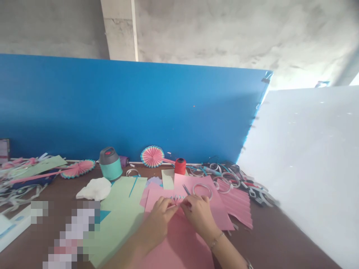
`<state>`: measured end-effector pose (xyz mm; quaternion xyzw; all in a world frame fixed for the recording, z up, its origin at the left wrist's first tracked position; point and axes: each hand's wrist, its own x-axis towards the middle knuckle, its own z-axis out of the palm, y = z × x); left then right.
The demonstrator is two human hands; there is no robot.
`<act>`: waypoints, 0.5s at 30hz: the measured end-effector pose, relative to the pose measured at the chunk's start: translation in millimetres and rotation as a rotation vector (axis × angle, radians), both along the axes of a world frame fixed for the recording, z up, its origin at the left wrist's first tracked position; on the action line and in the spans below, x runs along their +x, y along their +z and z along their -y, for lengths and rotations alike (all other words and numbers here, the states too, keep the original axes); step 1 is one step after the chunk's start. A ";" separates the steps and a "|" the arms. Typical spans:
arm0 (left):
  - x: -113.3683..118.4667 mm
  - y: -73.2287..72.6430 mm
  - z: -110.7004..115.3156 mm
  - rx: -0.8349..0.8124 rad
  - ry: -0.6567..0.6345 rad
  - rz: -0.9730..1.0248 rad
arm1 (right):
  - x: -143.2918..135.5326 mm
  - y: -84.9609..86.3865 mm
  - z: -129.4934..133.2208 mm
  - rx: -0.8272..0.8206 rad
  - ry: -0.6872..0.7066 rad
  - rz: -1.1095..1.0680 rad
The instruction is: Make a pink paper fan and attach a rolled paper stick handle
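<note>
The left hand (pixel 160 217) and the right hand (pixel 199 213) are near each other, and the fingers of both pinch a small pleated pink paper (pixel 177 199) with blue edges. This paper is between the two hands, above the pink sheets (pixel 182 243) which lie on the worktop (pixel 63 194). Just beyond the right hand there is a pale ring (pixel 211 193). The red spool (pixel 180 166) stands farther back, near a round pink fan (pixel 152 156).

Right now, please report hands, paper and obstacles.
Left hand, right hand: fingers pinching pleated paper. Partly fanned, blue-tipped edge. Grey pointed tool beside right hand.
</note>
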<state>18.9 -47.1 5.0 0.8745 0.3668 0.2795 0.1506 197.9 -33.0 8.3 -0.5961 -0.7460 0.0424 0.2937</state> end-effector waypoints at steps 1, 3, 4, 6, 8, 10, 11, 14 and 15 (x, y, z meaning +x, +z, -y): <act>0.2 -0.1 0.1 0.003 0.003 -0.011 | 0.1 -0.3 -0.2 -0.021 -0.018 -0.011; 0.6 -0.3 0.2 0.019 0.013 -0.026 | 0.4 0.1 -0.4 -0.059 -0.044 -0.046; 0.7 -0.1 0.2 0.027 0.016 -0.031 | 0.5 1.0 -0.3 -0.075 -0.050 -0.066; 0.6 0.9 0.2 0.038 0.020 -0.037 | 0.2 4.0 0.5 -0.096 -0.053 -0.102; 0.3 2.7 0.4 0.037 0.018 -0.050 | -1.0 7.6 1.7 -0.105 -0.050 -0.130; 0.0 4.6 0.9 0.037 0.019 -0.061 | -2.3 10.2 2.9 -0.108 -0.051 -0.139; -0.2 5.3 1.3 0.037 0.020 -0.068 | -2.7 10.7 3.3 -0.109 -0.053 -0.137; -0.9 6.0 1.6 0.038 0.019 -0.076 | -0.7 8.2 2.7 -0.102 -0.057 -0.133; -1.3 6.0 1.4 0.038 0.018 -0.073 | 1.2 6.4 1.8 -0.094 -0.051 -0.139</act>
